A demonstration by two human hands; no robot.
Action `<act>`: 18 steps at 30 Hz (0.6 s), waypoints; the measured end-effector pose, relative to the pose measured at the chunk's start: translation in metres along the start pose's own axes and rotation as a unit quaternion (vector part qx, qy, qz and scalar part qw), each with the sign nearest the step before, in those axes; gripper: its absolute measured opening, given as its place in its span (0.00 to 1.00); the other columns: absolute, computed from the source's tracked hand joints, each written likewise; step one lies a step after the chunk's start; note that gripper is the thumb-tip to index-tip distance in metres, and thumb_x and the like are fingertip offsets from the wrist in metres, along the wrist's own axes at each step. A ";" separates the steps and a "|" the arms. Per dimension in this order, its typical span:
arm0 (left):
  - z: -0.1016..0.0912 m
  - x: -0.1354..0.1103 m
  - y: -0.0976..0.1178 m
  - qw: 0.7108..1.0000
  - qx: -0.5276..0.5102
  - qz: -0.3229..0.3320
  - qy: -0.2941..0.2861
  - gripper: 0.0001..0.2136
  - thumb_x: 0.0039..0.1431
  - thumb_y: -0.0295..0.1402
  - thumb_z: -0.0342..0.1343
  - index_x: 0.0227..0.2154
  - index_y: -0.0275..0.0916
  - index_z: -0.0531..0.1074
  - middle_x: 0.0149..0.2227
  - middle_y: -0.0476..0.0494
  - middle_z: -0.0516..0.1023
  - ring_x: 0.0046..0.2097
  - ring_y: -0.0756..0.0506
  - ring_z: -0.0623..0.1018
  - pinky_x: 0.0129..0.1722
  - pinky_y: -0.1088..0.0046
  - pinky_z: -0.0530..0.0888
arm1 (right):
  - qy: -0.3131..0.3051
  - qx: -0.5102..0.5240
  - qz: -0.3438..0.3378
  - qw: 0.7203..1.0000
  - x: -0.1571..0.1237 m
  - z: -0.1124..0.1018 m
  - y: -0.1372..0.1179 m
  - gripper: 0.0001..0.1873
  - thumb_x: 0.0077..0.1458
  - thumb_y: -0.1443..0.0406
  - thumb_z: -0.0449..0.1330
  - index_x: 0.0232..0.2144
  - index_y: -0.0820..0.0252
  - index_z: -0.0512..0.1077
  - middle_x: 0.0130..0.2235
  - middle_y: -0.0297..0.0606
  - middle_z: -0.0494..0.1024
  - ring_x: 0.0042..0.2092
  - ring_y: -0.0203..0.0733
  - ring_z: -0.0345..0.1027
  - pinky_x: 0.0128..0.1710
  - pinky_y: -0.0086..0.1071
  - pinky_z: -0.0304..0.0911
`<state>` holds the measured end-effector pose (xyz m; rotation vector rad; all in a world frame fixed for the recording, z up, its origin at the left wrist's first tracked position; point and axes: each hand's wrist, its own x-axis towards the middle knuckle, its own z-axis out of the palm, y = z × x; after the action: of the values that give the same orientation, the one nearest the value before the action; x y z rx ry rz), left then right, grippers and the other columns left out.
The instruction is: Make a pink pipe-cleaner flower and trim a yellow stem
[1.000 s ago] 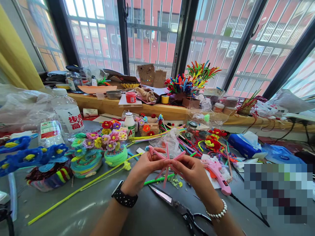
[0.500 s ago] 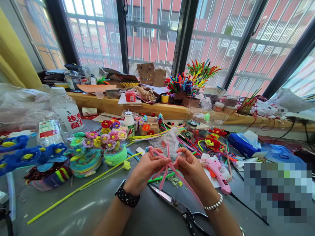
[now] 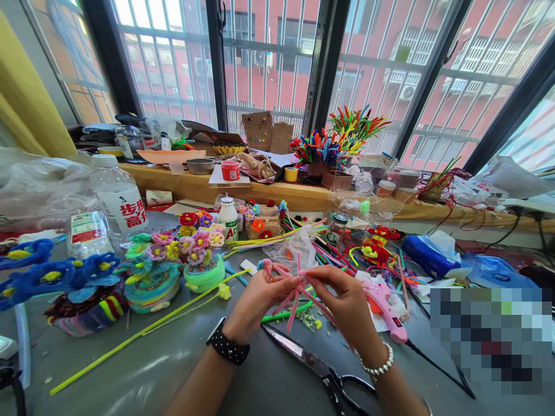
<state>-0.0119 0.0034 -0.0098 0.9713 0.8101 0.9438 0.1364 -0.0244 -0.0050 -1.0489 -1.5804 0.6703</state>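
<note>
Both hands meet over the grey table (image 3: 143, 370) and grip a small bundle of pink pipe cleaners (image 3: 293, 300) crossed in the middle. My left hand (image 3: 260, 297), with a black watch at the wrist, pinches the bundle from the left. My right hand (image 3: 347, 300), with a pearl bracelet, pinches the crossing from the right. Loose pink ends stick up and hang down between the hands. Scissors (image 3: 312, 364) lie on the table just below them.
A pink glue gun (image 3: 385, 309) lies right of my right hand. Long green stems (image 3: 143, 332) with a yellow tip run to the lower left. Pipe-cleaner flowers on coils (image 3: 173, 260), blue flowers (image 3: 47, 274), a water bottle (image 3: 119, 199) and a blue tissue pack (image 3: 429, 257) crowd the table.
My hands have drawn closer together on the pink bundle. The right hand turned and closed onto the crossing, and the long pink ends that spread out to the right have folded in.
</note>
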 end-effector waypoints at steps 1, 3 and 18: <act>0.000 0.000 0.000 1.000 -0.001 -0.001 -0.004 0.11 0.39 0.32 0.60 0.25 0.36 0.64 0.21 0.52 0.71 0.23 0.54 0.71 0.24 0.81 0.66 | 0.003 -0.018 -0.015 1.000 0.000 0.000 -0.001 0.08 0.47 0.68 0.54 0.29 0.57 0.73 0.31 0.37 0.74 0.35 0.40 0.66 0.36 0.33 0.62; 0.000 0.001 -0.001 1.000 -0.008 0.000 -0.008 0.12 0.39 0.32 0.60 0.26 0.36 0.64 0.22 0.51 0.72 0.24 0.54 0.71 0.25 0.81 0.66 | 0.009 -0.048 -0.040 0.998 0.000 0.001 -0.001 0.09 0.47 0.69 0.53 0.29 0.56 0.73 0.31 0.37 0.73 0.34 0.39 0.66 0.35 0.32 0.62; 0.002 0.000 0.002 0.997 -0.036 0.013 0.062 0.18 0.36 0.30 0.62 0.30 0.38 0.59 0.23 0.52 0.73 0.28 0.51 0.75 0.28 0.80 0.67 | 0.008 -0.011 0.001 1.000 0.001 -0.003 0.003 0.12 0.46 0.69 0.53 0.36 0.58 0.68 0.33 0.37 0.73 0.34 0.39 0.67 0.34 0.31 0.64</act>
<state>-0.0107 0.0029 -0.0070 0.8695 0.8625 1.0565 0.1402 -0.0222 -0.0061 -1.0692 -1.5767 0.6469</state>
